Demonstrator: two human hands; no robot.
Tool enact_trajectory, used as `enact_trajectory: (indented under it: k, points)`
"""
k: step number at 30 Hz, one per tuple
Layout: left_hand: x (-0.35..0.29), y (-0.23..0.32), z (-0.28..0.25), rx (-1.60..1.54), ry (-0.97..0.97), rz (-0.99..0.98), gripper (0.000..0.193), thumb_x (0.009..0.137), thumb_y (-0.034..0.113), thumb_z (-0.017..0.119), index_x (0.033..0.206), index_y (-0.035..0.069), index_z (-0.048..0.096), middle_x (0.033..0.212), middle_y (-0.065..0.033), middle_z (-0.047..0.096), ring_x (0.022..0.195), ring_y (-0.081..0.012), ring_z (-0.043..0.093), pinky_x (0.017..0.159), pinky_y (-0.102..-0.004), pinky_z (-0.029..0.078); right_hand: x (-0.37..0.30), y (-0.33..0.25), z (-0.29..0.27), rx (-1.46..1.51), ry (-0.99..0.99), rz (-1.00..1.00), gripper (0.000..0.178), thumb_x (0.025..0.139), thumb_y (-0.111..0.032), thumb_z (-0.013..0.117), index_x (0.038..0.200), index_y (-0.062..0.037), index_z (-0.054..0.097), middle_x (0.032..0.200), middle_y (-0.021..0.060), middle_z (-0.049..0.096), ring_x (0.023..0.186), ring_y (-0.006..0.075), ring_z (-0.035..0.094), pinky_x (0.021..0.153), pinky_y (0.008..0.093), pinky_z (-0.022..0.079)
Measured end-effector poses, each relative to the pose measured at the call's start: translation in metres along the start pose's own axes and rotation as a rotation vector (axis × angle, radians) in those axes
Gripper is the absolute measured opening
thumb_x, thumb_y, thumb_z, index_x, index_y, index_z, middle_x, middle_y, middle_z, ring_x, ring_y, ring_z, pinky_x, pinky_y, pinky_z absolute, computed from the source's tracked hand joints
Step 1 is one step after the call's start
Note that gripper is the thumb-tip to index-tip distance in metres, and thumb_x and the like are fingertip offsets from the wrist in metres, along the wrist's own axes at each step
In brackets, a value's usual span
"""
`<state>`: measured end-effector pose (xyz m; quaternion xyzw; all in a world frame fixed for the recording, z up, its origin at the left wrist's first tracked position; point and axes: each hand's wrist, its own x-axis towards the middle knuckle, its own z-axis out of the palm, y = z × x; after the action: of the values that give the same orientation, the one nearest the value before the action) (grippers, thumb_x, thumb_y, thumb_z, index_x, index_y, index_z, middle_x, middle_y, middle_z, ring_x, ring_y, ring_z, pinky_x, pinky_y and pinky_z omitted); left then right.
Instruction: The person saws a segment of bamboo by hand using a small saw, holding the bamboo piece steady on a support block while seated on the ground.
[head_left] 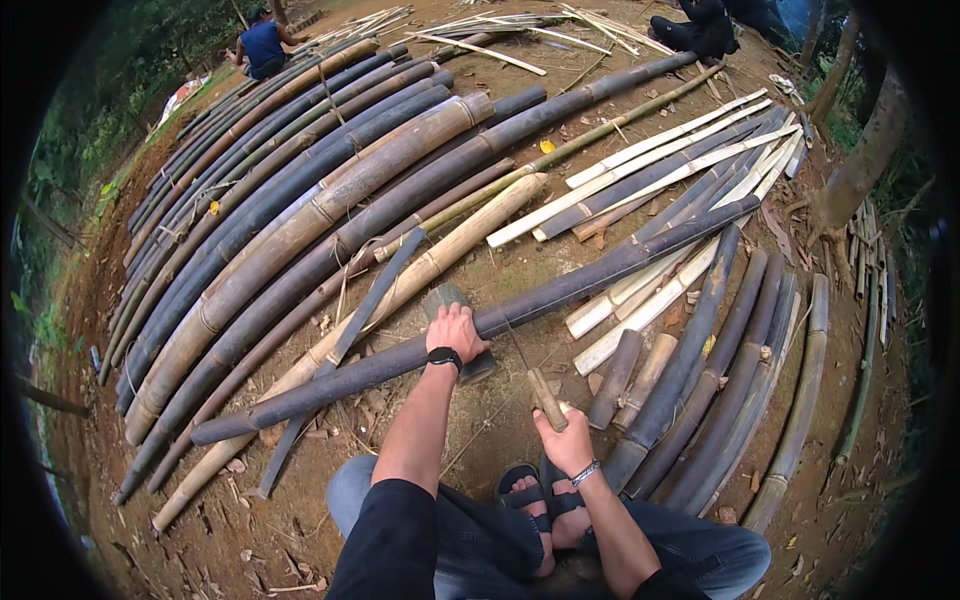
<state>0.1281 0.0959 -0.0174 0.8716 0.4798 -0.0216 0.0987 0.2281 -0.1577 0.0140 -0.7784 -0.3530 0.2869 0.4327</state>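
Note:
A long dark bamboo pole runs slantwise in front of me, resting across other pieces. My left hand, with a black watch at the wrist, grips it from above near its middle. A short dark block shows under the pole beside that hand. In my right hand is the wooden handle of a thin blade, fingers wrapped round it. The blade meets the pole just right of my left hand. It shows nearly edge-on, so whether it is a saw or a knife I cannot tell.
Many bamboo poles lie side by side at the left. Pale split strips are piled at far right, with cut bamboo lengths nearer. A tree trunk stands right. Two people sit at the back.

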Motion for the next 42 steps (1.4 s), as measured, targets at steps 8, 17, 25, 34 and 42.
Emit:
enact_trajectory:
  k: [8, 17, 25, 34, 42]
  points:
    - [-0.002, 0.009, 0.011, -0.048, 0.028, -0.016, 0.059, 0.068, 0.042, 0.086, 0.109, 0.004, 0.067, 0.118, -0.0119, 0.062, 0.120, -0.0314, 0.057, 0.097, -0.0434, 0.054, -0.006, -0.012, -0.002, 0.000, 0.002, -0.040, 0.029, 0.089, -0.025, 0.070, 0.076, 0.0014, 0.067, 0.061, 0.0203, 0.064, 0.058, 0.0366, 0.066, 0.057, 0.0453, 0.048]
    - [0.004, 0.001, 0.009, -0.004, -0.036, -0.030, 0.064, 0.069, 0.046, 0.085, 0.114, 0.004, 0.067, 0.120, -0.0118, 0.064, 0.118, -0.0307, 0.060, 0.099, -0.0423, 0.053, -0.071, -0.012, -0.047, 0.097, -0.038, 0.000, 0.020, 0.089, -0.018, 0.069, 0.087, 0.0019, 0.068, 0.065, 0.0201, 0.063, 0.064, 0.0362, 0.068, 0.060, 0.0426, 0.050]
    - [-0.001, 0.007, 0.011, -0.004, 0.012, 0.004, 0.062, 0.070, 0.045, 0.084, 0.115, 0.005, 0.068, 0.120, -0.0113, 0.063, 0.119, -0.0305, 0.059, 0.099, -0.0427, 0.053, -0.003, 0.018, -0.004, 0.014, 0.001, -0.068, 0.023, 0.087, -0.018, 0.071, 0.078, 0.0010, 0.065, 0.064, 0.0210, 0.062, 0.062, 0.0389, 0.065, 0.060, 0.0453, 0.049]
    - [0.000, -0.001, 0.008, -0.017, -0.066, -0.044, 0.065, 0.068, 0.048, 0.085, 0.115, 0.005, 0.068, 0.121, -0.0114, 0.064, 0.119, -0.0298, 0.058, 0.100, -0.0420, 0.052, -0.007, -0.004, -0.004, -0.001, 0.035, -0.088, 0.026, 0.087, -0.020, 0.068, 0.074, 0.0014, 0.062, 0.061, 0.0205, 0.061, 0.058, 0.0354, 0.065, 0.056, 0.0451, 0.047]
    - [0.004, 0.006, 0.007, -0.023, -0.066, -0.023, 0.065, 0.068, 0.046, 0.085, 0.116, 0.005, 0.069, 0.124, -0.0116, 0.064, 0.123, -0.0294, 0.057, 0.102, -0.0415, 0.052, 0.001, 0.002, -0.004, -0.013, 0.019, -0.024, 0.022, 0.087, -0.017, 0.070, 0.076, 0.0006, 0.064, 0.062, 0.0208, 0.063, 0.059, 0.0369, 0.066, 0.057, 0.0450, 0.048]
